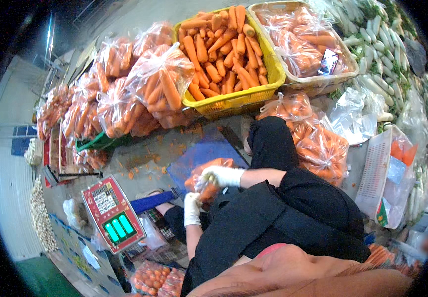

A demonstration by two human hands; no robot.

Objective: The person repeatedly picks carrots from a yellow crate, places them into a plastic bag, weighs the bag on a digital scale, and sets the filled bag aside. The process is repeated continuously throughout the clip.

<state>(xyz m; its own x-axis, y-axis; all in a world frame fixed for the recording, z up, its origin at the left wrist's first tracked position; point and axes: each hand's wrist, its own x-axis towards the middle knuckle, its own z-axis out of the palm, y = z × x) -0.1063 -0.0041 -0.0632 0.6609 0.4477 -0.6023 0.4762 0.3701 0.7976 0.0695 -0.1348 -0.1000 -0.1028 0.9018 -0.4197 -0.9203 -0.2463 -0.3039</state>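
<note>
A clear plastic bag of carrots (pixel 211 192) is between my two hands, over a blue scale platform (pixel 206 148). My right hand (pixel 223 176), in a white glove, is closed around the gathered plastic at the bag's top. Lower down, my left hand (pixel 192 208), also gloved in white, grips the bag's near side. The picture is slightly blurred there, so I cannot tell whether the neck is knotted. A blue scale arm (pixel 153 201) leads to a red weighing-scale display (pixel 113 214) with lit green panels, left of my left hand.
A yellow crate (pixel 232 97) holds loose carrots ahead. Beside it, a pale crate (pixel 319 83) holds bagged carrots, with a phone (pixel 328 62) on top. Tied carrot bags (pixel 162 81) are piled left; more bags (pixel 321 152) sit beside my knee. White radishes (pixel 382 48) lie far right.
</note>
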